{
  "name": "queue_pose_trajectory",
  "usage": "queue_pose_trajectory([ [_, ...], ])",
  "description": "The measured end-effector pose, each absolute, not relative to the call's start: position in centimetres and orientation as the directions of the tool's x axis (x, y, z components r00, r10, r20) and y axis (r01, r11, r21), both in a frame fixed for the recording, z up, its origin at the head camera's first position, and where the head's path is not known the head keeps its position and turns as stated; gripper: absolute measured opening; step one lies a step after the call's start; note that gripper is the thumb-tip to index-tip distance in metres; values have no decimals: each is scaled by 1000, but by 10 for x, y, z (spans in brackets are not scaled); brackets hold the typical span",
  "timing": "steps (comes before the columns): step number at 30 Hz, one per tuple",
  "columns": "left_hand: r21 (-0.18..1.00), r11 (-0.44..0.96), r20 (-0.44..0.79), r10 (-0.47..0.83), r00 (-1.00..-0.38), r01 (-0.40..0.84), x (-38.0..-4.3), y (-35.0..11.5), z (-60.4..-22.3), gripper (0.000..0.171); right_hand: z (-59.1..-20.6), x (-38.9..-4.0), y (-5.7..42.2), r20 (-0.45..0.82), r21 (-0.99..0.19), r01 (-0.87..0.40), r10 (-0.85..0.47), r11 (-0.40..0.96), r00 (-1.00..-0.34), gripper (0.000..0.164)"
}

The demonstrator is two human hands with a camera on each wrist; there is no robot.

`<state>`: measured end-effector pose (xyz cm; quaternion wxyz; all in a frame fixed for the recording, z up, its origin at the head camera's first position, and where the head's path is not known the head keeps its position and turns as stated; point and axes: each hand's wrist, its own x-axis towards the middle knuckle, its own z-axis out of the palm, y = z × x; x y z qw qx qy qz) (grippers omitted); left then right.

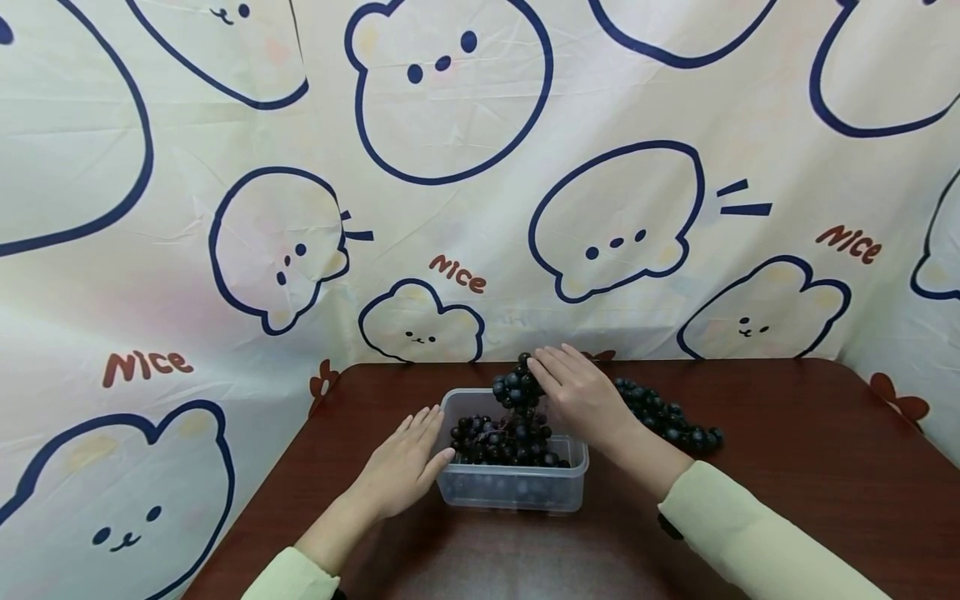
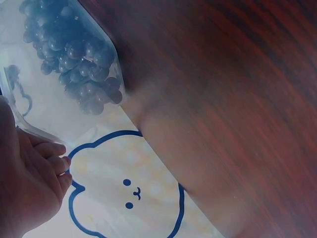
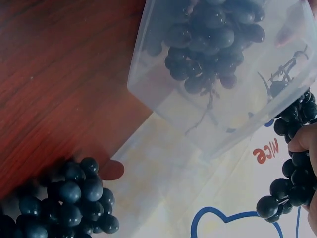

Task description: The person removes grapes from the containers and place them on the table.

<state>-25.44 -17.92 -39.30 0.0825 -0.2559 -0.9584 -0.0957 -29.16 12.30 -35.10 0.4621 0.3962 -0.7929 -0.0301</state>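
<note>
A clear plastic container (image 1: 510, 492) stands on the table with dark grapes (image 1: 495, 442) in it. My right hand (image 1: 581, 396) grips a bunch of dark grapes (image 1: 517, 387) above the container's back right side; in the right wrist view the held bunch (image 3: 297, 173) shows beside the thumb, outside the rim. My left hand (image 1: 405, 467) rests against the container's left side with its fingers fairly straight. The left wrist view shows that hand (image 2: 37, 183) at the rim, and grapes (image 2: 74, 59) through the wall.
Another bunch of dark grapes (image 1: 667, 417) lies on the brown table (image 1: 810, 467), right of the container and behind my right forearm. A pale cloth (image 1: 450, 217) with bear drawings hangs behind the table's far edge.
</note>
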Motion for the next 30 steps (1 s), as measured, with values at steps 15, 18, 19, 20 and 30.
queue_pose_trajectory([
  [15, 125, 848, 220, 482, -848, 514, -254, -180, -394, 64, -336, -295, 152, 776, 378, -599, -594, 706, -211, 51],
  [18, 119, 849, 219, 483, -848, 514, -255, -180, -394, 64, -333, -295, 159, 781, 370, -592, -584, 716, -219, 50],
  [19, 120, 849, 218, 484, -848, 515, -255, -180, -394, 64, -332, -295, 162, 782, 367, -587, -581, 722, -226, 49],
  [20, 118, 849, 217, 484, -848, 515, -255, -180, -394, 65, -330, -294, 164, 784, 362, -583, -576, 728, -232, 49],
  [30, 128, 851, 216, 478, -851, 510, -255, -179, -393, 65, -322, -293, 195, 809, 313, -538, -516, 783, -280, 59],
])
